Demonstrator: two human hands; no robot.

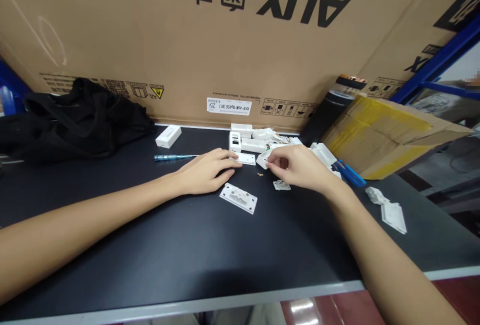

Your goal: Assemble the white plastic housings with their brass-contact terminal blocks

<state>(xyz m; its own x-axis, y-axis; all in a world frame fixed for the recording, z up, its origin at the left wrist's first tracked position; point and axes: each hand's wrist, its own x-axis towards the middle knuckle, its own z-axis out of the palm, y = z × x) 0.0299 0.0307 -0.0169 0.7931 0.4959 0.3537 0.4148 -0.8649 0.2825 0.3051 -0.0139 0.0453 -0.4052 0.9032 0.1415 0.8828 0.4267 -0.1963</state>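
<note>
My left hand (pixel 212 170) lies on the dark table with its fingers stretched out, the fingertips at the left end of a white rectangular plate (pixel 246 159). To the right, my right hand (pixel 300 166) is closed in a pinch; a tiny dark tip shows at the fingers, too small to name. Just behind those fingers is a white plastic piece (pixel 263 159). Small brass-coloured bits (pixel 260 174) lie between the hands. Nearer to me sits a white plate with a raised middle and corner holes (pixel 239 198). A small white part (pixel 281 185) rests below my right hand.
White plastic housings (pixel 255 145) are piled behind the hands. A blue screwdriver (pixel 168 157), a white box (pixel 168 136) and black cloth (pixel 82 120) are leftward. Rightward are a black bottle (pixel 326 115), a taped carton (pixel 386 135), a blue-handled tool (pixel 350 173) and white pieces (pixel 393 216).
</note>
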